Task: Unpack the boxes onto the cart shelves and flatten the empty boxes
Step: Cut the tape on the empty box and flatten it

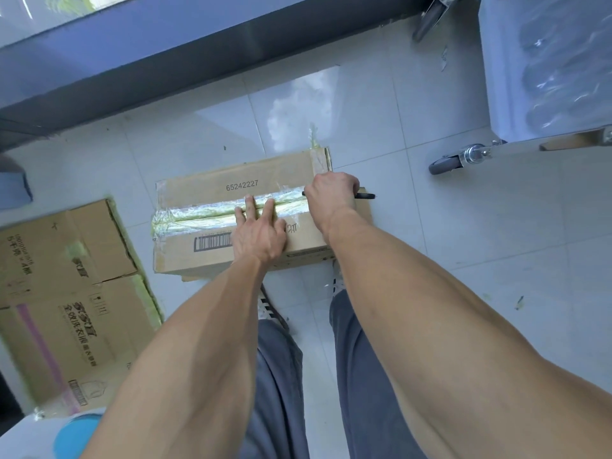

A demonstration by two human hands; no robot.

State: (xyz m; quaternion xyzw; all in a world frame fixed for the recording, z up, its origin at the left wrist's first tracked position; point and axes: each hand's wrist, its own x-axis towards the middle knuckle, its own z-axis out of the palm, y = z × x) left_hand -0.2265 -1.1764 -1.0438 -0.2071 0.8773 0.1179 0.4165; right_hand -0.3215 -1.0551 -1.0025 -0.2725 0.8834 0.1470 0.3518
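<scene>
One brown taped cardboard box sits sealed on the floor tiles, unpacking not begun. Left hand presses flat-fingered on its lid; right hand grips a black cutter at the tape seam. Flattened printed carton lies left; wheeled cart stands right.

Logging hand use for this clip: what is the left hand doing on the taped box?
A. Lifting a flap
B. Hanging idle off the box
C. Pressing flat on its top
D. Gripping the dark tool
C: the left hand lies with straight fingers on top of the taped box, while the right hand grips the dark tool.
</scene>
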